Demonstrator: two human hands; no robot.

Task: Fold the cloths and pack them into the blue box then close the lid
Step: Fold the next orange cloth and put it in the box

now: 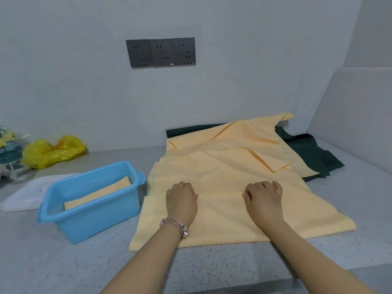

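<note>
The fingertips of the left hand (182,199) and the right hand (264,197) curl under, so whether they pinch the yellow cloth (222,213) cannot be told. That cloth covers most of the dark green cloth (311,153). The clear packet (8,145) is cut off by the left edge, and the white lid (25,194) lies partly behind the blue box (93,217).

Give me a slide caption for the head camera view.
Both hands grip a yellow cloth beside the open blue box holding one folded cloth.

Matt yellow cloth (233,209), glossy blue plastic box (101,217), speckled stone-like counter (63,262), crinkled yellow plastic bag (53,151)
</note>
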